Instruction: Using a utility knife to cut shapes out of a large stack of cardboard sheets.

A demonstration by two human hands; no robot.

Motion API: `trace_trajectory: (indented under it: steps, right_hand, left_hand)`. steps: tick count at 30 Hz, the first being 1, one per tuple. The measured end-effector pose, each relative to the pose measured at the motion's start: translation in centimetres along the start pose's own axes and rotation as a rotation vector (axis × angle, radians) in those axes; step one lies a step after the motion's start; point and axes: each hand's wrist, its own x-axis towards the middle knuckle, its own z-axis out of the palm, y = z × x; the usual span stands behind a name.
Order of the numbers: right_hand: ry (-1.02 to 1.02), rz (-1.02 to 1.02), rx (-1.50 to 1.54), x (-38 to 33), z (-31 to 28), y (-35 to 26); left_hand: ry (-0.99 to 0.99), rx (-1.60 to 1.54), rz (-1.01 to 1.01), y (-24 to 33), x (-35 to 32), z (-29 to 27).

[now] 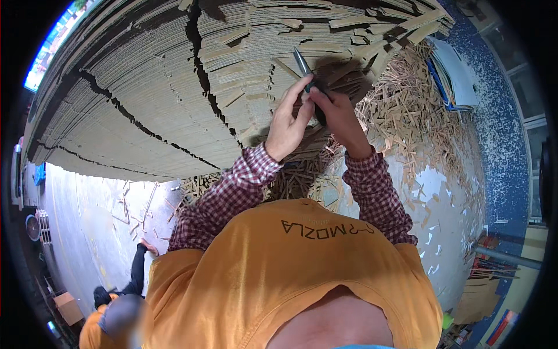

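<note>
Stacked corrugated cardboard sheets (145,87) fill most of the view, a very big pile seen from its edge, with dark cracks between the bundles. On the concrete floor (87,221) under and beside the pile lie many cardboard strips and scraps (407,110), thickest at the right side of the stack. The person wears an orange vest over a red checked shirt and holds both hands up against the edge of the pile. The right hand (340,119) is clenched around a knife (305,72); its dark handle sits in the grip and the grey blade points up and to the left, touching the cardboard edges. The left hand (288,125) is just beside it, with fingers closed on the lower part of the blade or the handle top; I cannot tell exactly which. Some loose tabs still stick out from the stack near the knife and along its top, while the left part of the edge looks rather even, so I judge the trimming is partly done and more remains. At the lower left another person (116,308) bends to the floor, well apart from the hands. A blue bin (453,75) stands at the right.
</note>
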Motion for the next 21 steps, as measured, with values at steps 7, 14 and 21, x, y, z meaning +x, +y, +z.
trace_trajectory:
  steps: [7,14,21]
  right_hand:
    - [0.145,-0.329,-0.124,-0.1,3.2,3.9]
    - [0.008,-0.146,-0.036,-9.6,3.7,18.4]
    - [-0.241,0.091,-0.235,-3.0,-2.0,0.9]
  left_hand:
    - [0.179,0.252,0.159,-2.3,-1.9,0.9]
    - [0.002,-0.314,-0.498,-5.1,-13.4,-8.2]
    - [0.431,0.373,0.302,5.3,-2.4,-11.4]
